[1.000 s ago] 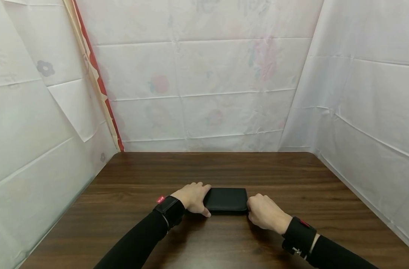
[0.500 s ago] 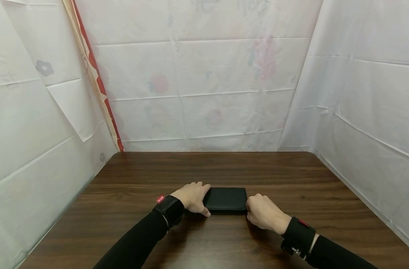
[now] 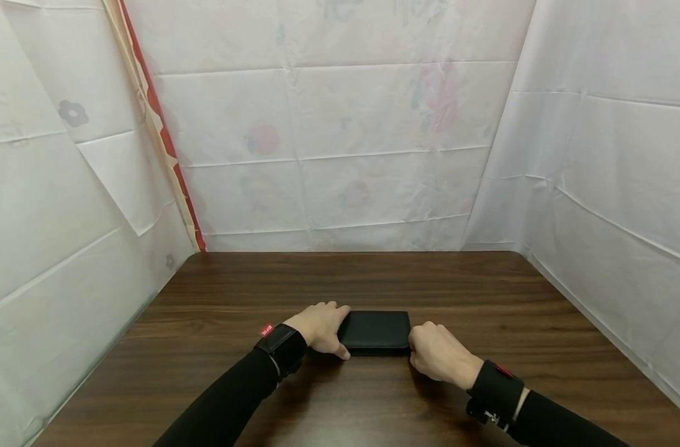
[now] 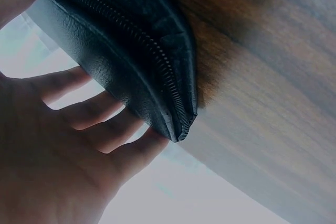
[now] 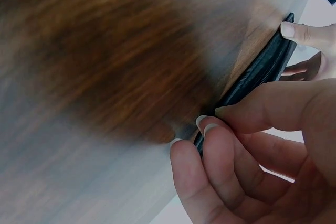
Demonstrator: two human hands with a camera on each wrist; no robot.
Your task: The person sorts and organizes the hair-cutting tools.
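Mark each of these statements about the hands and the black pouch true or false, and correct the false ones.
1. The black zippered pouch lies flat on the wooden table. True.
2. The left hand holds the pouch's left end. True.
3. The right hand rests far from the pouch. False: its fingers pinch at the pouch's right end.
4. The pouch is red. False: it is black.
5. Both arms wear black sleeves. True.
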